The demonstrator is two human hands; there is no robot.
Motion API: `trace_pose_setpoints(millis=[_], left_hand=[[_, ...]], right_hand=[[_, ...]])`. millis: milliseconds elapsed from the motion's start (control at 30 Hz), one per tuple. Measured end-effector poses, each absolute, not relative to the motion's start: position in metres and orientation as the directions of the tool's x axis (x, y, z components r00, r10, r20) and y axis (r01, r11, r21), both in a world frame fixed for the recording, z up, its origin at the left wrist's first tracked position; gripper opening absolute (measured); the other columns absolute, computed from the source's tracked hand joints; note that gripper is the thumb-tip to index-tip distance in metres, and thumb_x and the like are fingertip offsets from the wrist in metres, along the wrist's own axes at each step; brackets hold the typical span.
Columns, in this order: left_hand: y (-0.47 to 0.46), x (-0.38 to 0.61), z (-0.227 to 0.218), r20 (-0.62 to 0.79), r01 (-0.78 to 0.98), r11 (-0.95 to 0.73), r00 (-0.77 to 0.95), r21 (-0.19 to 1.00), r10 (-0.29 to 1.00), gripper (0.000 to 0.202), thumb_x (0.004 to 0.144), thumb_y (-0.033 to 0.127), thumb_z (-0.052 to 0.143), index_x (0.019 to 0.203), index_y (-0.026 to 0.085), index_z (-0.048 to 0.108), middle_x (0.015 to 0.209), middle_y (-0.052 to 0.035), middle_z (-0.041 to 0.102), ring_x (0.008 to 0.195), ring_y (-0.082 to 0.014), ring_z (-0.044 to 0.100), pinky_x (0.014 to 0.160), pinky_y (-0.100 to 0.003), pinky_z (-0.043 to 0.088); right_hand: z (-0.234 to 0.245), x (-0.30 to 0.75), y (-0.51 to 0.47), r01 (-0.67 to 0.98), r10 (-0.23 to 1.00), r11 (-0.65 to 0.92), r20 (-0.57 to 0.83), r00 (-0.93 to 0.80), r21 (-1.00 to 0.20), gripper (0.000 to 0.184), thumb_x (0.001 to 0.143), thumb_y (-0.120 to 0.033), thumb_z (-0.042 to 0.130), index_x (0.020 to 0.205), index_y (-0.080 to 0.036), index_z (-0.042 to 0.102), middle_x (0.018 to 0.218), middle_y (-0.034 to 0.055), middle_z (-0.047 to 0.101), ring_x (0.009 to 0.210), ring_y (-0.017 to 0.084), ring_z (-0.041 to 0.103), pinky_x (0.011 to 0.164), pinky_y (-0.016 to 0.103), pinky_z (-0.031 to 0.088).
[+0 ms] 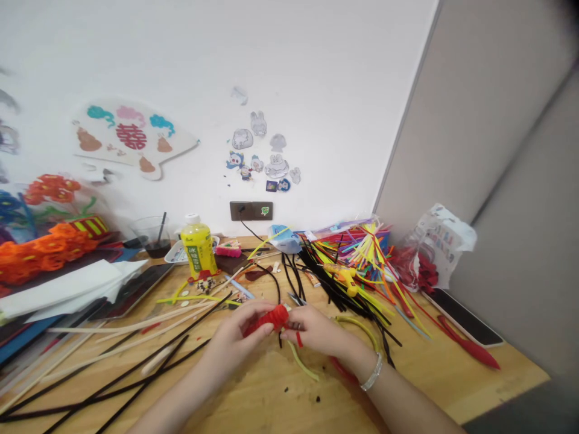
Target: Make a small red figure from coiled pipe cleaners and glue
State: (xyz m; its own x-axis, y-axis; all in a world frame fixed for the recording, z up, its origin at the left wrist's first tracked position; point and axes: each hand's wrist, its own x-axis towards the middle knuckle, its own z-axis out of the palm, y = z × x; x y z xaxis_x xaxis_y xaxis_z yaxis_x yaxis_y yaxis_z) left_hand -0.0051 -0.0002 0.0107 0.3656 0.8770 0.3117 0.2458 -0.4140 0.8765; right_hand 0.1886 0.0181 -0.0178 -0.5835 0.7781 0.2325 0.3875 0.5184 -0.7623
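My left hand (246, 334) is closed around a thick red coil (271, 319) that looks wound from fuzzy pipe cleaner. It tilts up toward the right, over the middle of the wooden table. My right hand (314, 328), with a bracelet at the wrist, has its fingers pinched together at the coil's right end. A short red end (299, 339) pokes out below those fingers, seemingly of the same pipe cleaner. Just behind the right hand show the metal tips of a tool (296, 299), mostly hidden. A yellow-green pipe cleaner (304, 364) lies beneath the hands.
Black pipe cleaners (117, 377) spread across the left front. A yellow-capped drink bottle (198, 247) and a cup of dark liquid (157, 244) stand behind. A colourful pile of pipe cleaners (362, 259) fills the back right, near a phone (465, 316) and red-handled tool (470, 346).
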Motion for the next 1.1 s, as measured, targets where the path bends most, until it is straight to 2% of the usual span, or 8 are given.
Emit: trace_pose_setpoints(millis=[133,300,500,600,667,767,867,1100], left_hand=[[0.005,-0.006,0.01,0.203,0.172,-0.257,0.281,0.951,0.938,0.024,0.071,0.029,0.061,0.09,0.016,0.062,0.092,-0.0091,0.07,0.085,-0.0226,0.064,0.08,-0.036,0.048],[0.012,-0.009,0.004,0.242,0.271,-0.284,0.178,0.919,0.954,0.024,0.068,0.029,0.062,0.087,0.016,0.065,0.089,-0.0085,0.071,0.083,-0.0236,0.064,0.079,-0.037,0.048],[0.016,-0.009,-0.007,0.365,0.502,-0.416,0.203,0.758,0.909,0.02,0.072,0.025,0.057,0.086,0.016,0.067,0.09,-0.0102,0.071,0.084,-0.0244,0.064,0.079,-0.038,0.048],[0.013,-0.007,-0.01,0.388,0.592,-0.481,0.287,0.647,0.876,0.018,0.072,0.018,0.055,0.085,0.016,0.067,0.092,-0.0097,0.07,0.086,-0.0229,0.063,0.08,-0.034,0.047],[0.01,-0.005,-0.009,0.37,0.604,-0.533,0.384,0.593,0.846,0.019,0.072,0.015,0.054,0.084,0.017,0.067,0.09,-0.0082,0.07,0.085,-0.021,0.062,0.078,-0.031,0.046],[0.004,-0.003,-0.005,0.308,0.565,-0.593,0.522,0.574,0.796,0.02,0.073,0.011,0.052,0.083,0.018,0.067,0.087,-0.0056,0.07,0.081,-0.0179,0.062,0.076,-0.028,0.046],[0.001,-0.002,0.0,0.257,0.535,-0.612,0.592,0.583,0.763,0.021,0.072,0.008,0.051,0.081,0.018,0.067,0.084,-0.004,0.069,0.078,-0.0159,0.061,0.073,-0.025,0.045],[0.006,-0.004,-0.008,0.302,0.557,-0.667,0.609,0.494,0.733,0.022,0.072,0.008,0.051,0.083,0.02,0.066,0.086,-0.0045,0.068,0.082,-0.0168,0.06,0.075,-0.026,0.044]], right_hand=[[-0.011,0.187,0.014,0.4,0.837,0.365,0.108,-0.537,-0.841,0.013,0.073,-0.02,0.058,0.062,-0.014,0.061,0.05,-0.0058,0.046,0.048,0.009,0.041,0.048,0.02,0.031],[-0.01,0.186,0.011,0.409,0.85,0.143,-0.099,-0.517,-0.901,0.01,0.072,-0.018,0.056,0.074,-0.014,0.065,0.051,-0.0055,0.048,0.042,0.008,0.043,0.044,0.019,0.033],[-0.012,0.18,0.005,0.603,0.858,0.477,0.192,-0.476,-0.639,0.017,0.07,-0.015,0.058,0.053,-0.015,0.054,0.049,-0.0059,0.042,0.048,0.007,0.037,0.047,0.02,0.025],[-0.008,0.178,-0.002,0.589,0.846,0.509,0.239,-0.476,-0.628,0.018,0.07,-0.014,0.055,0.053,-0.015,0.051,0.052,-0.0048,0.045,0.051,0.008,0.041,0.05,0.021,0.028],[-0.006,0.176,-0.004,0.53,0.874,0.424,0.179,-0.452,-0.734,0.013,0.068,-0.014,0.054,0.056,-0.016,0.051,0.053,-0.0048,0.047,0.05,0.008,0.043,0.048,0.02,0.029],[-0.007,0.175,-0.004,0.383,0.883,0.095,-0.099,-0.458,-0.919,0.008,0.067,-0.014,0.049,0.059,-0.017,0.051,0.05,-0.0053,0.049,0.044,0.008,0.047,0.044,0.018,0.035],[-0.009,0.179,-0.001,0.285,0.786,-0.147,-0.287,-0.548,-0.947,0.009,0.066,-0.015,0.046,0.058,-0.015,0.052,0.051,-0.0038,0.055,0.037,0.006,0.047,0.038,0.016,0.036],[-0.009,0.187,0.001,0.32,0.677,-0.202,-0.369,-0.637,-0.925,0.014,0.057,-0.01,0.05,0.07,-0.015,0.054,0.052,-0.0044,0.061,0.035,0.006,0.052,0.035,0.014,0.039]])
